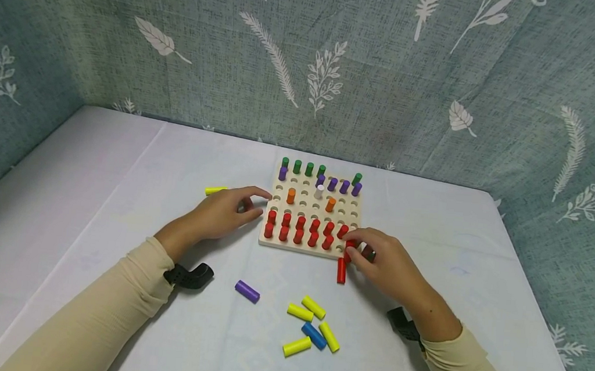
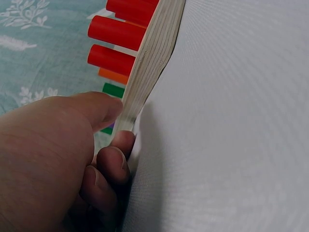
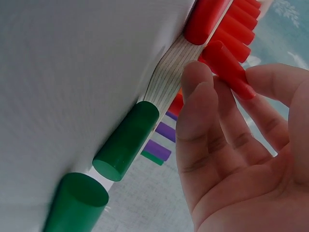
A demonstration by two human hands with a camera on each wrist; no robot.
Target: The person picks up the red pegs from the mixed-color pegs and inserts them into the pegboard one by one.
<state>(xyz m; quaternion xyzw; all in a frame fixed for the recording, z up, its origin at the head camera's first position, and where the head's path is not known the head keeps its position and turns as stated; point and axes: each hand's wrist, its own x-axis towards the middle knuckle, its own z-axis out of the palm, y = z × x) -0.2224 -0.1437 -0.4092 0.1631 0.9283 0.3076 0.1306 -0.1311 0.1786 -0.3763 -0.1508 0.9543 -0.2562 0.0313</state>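
Note:
A wooden pegboard (image 1: pixel 292 248) lies on the table, with red pegs upright in its two nearest rows and green and purple pegs at the back. Two orange pegs and one white peg stand between these rows. At the near right corner, my right hand (image 1: pixel 388 265) pinches a red peg (image 3: pixel 227 67) between thumb and fingertips, tilted beside the board's edge. Another red peg (image 1: pixel 341 270) lies just below that corner. My left hand (image 1: pixel 222 211) is at the board's left edge, its fingertips against the side, holding no peg.
Loose green pegs (image 3: pixel 126 141) lie beside the board near my right hand. In front are several yellow pegs (image 1: pixel 297 347), a blue peg (image 1: pixel 314 336) and a purple peg (image 1: pixel 247 291). One yellow peg (image 1: pixel 215 191) lies behind my left hand. A patterned curtain (image 1: pixel 208 56) hangs behind the table.

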